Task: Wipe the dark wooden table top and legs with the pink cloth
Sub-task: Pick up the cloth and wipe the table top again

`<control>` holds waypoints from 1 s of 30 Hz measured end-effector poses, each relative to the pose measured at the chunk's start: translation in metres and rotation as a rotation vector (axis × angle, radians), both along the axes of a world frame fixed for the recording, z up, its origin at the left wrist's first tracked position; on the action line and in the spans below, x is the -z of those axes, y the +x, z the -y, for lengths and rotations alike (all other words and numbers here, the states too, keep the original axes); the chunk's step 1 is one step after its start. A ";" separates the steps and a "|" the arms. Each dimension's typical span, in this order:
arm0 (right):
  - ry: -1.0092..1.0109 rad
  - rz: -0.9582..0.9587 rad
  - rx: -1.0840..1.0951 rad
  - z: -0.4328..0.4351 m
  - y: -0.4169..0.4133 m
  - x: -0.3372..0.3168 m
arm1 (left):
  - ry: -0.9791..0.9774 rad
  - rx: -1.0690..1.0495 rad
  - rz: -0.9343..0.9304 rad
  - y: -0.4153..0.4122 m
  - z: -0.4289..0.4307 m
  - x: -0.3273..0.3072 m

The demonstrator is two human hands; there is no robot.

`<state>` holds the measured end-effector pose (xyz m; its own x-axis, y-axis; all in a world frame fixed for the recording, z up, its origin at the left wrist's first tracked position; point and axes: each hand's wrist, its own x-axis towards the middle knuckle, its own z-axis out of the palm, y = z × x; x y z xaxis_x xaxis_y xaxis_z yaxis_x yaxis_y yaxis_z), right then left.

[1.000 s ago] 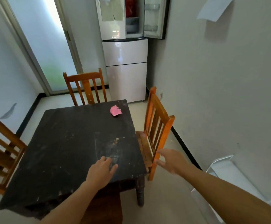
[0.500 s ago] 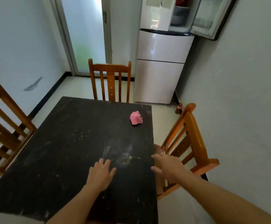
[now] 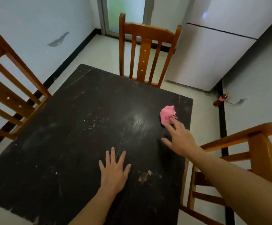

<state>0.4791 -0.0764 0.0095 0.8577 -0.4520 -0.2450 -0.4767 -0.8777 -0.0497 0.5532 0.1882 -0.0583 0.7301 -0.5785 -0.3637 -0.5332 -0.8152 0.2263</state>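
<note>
Right hand (image 3: 180,141) newly at pink cloth (image 3: 166,114)

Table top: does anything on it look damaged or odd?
Yes. The table top has a pale chipped patch beside the left hand, where the dark finish is gone, and fine white scratches across its middle.

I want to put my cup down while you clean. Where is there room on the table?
The left half of the table is bare, from the left hand to the edge by the left chair. The far middle, before the far chair, is free too. The right side is crowded: the right hand reaches to the pink cloth there.
</note>
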 end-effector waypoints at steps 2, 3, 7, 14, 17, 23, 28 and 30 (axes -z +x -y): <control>-0.019 0.045 -0.004 0.026 0.026 0.017 | 0.016 -0.027 0.061 -0.005 0.010 0.019; -0.023 0.060 0.001 0.038 0.038 0.026 | 0.031 -0.040 0.076 -0.007 0.013 0.027; 0.026 0.102 0.043 0.074 0.066 0.070 | 0.054 -0.055 0.158 -0.014 0.015 0.047; 0.086 0.237 0.070 0.073 0.066 0.117 | 0.105 -0.059 0.168 -0.014 0.015 0.048; 0.090 0.281 0.076 0.072 0.069 0.119 | 0.111 -0.062 0.169 -0.012 0.013 0.048; 0.200 0.321 0.055 0.053 0.062 0.109 | 0.105 -0.056 0.170 -0.012 0.011 0.048; 0.254 0.367 0.019 -0.003 0.000 0.082 | 0.085 -0.082 0.114 -0.014 0.011 0.044; 0.283 0.393 0.011 -0.028 -0.034 0.068 | 0.087 -0.046 0.095 -0.011 0.010 0.038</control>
<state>0.4452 -0.0479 -0.0580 0.9054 -0.4241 -0.0182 -0.3833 -0.7985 -0.4641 0.5421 0.1781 -0.0964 0.7884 -0.5132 -0.3393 -0.5106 -0.8534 0.1044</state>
